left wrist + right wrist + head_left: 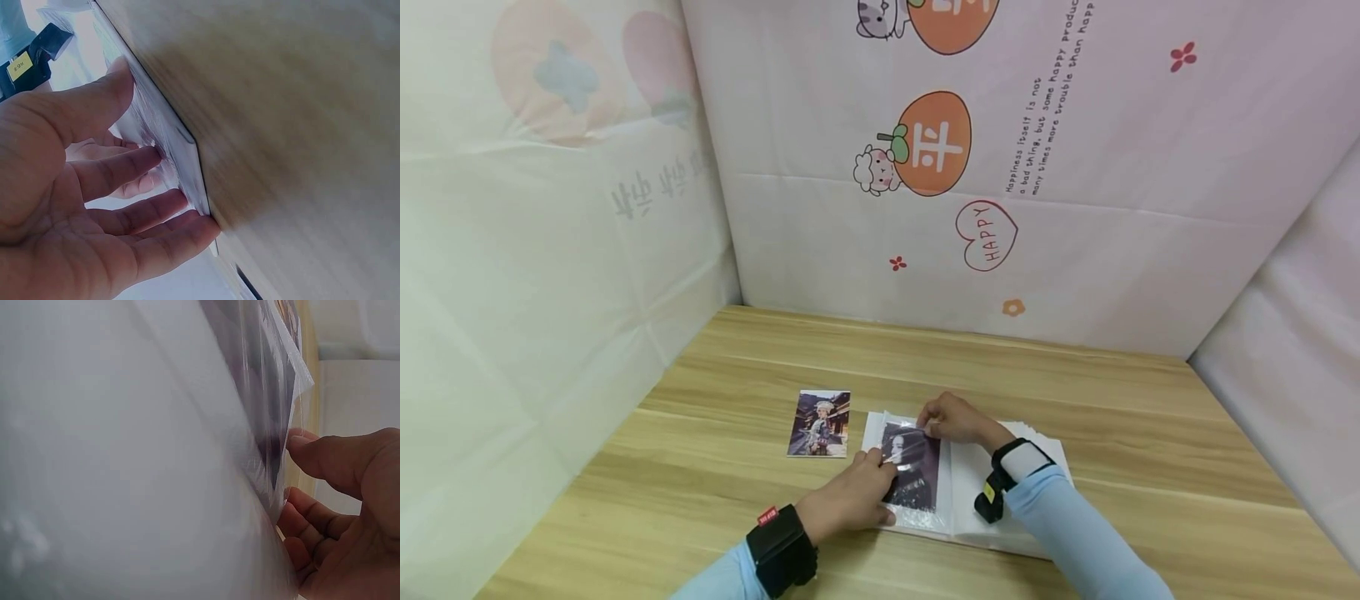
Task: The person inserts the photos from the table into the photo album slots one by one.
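An open photo album (992,487) lies on the wooden table (925,358). A dark portrait photo (912,468) sits in the clear plastic sleeve (282,369) of its left page. My left hand (876,468) lies flat, straight fingertips (187,199) touching the left edge of the page (172,134) and thumb on top. My right hand (934,423) pinches the sleeve's top edge between thumb (309,450) and curled fingers; the photo (253,394) shows purple through the plastic. A second, loose photo (819,423) lies on the table just left of the album.
Cloth-covered walls (1075,208) printed with cartoons close in the table at the back and on both sides. Bare wood stretches behind and to the left of the album. A black wrist camera (25,62) shows on the right forearm.
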`<action>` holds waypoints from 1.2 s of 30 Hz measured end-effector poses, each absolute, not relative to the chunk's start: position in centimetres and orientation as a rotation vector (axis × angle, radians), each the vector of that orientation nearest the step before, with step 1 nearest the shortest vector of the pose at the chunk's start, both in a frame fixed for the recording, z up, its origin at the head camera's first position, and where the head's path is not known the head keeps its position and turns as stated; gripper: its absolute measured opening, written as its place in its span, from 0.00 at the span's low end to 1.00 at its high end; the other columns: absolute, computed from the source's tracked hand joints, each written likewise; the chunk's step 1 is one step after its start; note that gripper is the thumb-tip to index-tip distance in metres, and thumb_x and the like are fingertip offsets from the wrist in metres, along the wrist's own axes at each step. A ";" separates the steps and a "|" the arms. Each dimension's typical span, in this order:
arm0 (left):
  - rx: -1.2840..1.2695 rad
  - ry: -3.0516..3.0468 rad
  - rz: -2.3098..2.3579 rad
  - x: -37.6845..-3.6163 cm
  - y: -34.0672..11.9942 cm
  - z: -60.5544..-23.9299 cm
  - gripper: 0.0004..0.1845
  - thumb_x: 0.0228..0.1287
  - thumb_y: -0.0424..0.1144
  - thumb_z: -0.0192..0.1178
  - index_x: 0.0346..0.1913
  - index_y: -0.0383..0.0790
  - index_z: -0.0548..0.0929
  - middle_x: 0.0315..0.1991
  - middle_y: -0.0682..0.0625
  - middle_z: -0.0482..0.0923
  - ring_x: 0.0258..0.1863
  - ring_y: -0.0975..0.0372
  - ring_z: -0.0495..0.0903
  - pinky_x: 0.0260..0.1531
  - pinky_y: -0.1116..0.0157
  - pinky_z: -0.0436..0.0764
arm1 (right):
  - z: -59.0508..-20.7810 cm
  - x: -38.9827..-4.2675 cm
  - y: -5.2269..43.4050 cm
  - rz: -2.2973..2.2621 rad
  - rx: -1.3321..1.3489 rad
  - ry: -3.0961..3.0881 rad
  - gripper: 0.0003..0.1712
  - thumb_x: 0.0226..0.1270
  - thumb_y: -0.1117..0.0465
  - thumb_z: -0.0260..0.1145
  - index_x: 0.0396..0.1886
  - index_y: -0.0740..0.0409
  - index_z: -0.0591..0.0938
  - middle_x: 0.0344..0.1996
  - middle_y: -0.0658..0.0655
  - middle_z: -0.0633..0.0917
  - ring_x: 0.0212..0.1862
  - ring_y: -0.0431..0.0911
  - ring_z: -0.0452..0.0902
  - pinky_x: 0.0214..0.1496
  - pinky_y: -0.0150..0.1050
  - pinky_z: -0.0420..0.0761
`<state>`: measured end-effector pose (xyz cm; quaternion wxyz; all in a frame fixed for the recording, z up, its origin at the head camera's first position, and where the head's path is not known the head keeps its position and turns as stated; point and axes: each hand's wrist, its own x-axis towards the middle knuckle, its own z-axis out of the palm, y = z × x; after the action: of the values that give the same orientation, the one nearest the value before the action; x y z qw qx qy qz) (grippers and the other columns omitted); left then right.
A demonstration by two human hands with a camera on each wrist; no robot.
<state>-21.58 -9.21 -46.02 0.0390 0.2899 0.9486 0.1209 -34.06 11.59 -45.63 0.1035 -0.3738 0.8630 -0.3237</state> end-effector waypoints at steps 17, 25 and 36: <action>0.901 2.902 0.385 -21.4 -9.3 -45.5 0.29 0.49 0.48 0.70 0.50 0.33 0.77 0.40 0.46 0.69 0.37 0.60 0.66 0.38 0.67 0.73 | -44.3 -33.0 12.3 -0.876 -1.046 2.688 0.18 0.59 0.71 0.60 0.50 0.72 0.77 0.47 0.68 0.79 0.45 0.60 0.76 0.40 0.46 0.78; 0.894 2.882 0.392 -21.7 -9.4 -45.4 0.30 0.47 0.49 0.70 0.51 0.34 0.78 0.42 0.46 0.69 0.38 0.60 0.66 0.40 0.66 0.73 | -42.5 -31.8 14.8 -0.757 -1.155 2.724 0.26 0.64 0.64 0.61 0.60 0.68 0.70 0.56 0.68 0.73 0.52 0.65 0.70 0.50 0.57 0.72; 0.906 2.873 0.378 -21.9 -9.4 -45.7 0.31 0.46 0.50 0.70 0.51 0.35 0.78 0.43 0.46 0.70 0.39 0.59 0.68 0.40 0.66 0.74 | -41.8 -28.7 20.3 -0.587 -1.099 2.821 0.34 0.58 0.60 0.68 0.61 0.70 0.68 0.55 0.70 0.72 0.58 0.65 0.65 0.56 0.60 0.64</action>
<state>-21.90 -9.44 -45.69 0.0530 0.2979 0.9450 0.1243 -28.65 20.32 -41.78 0.0286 -0.3563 0.9143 -0.1904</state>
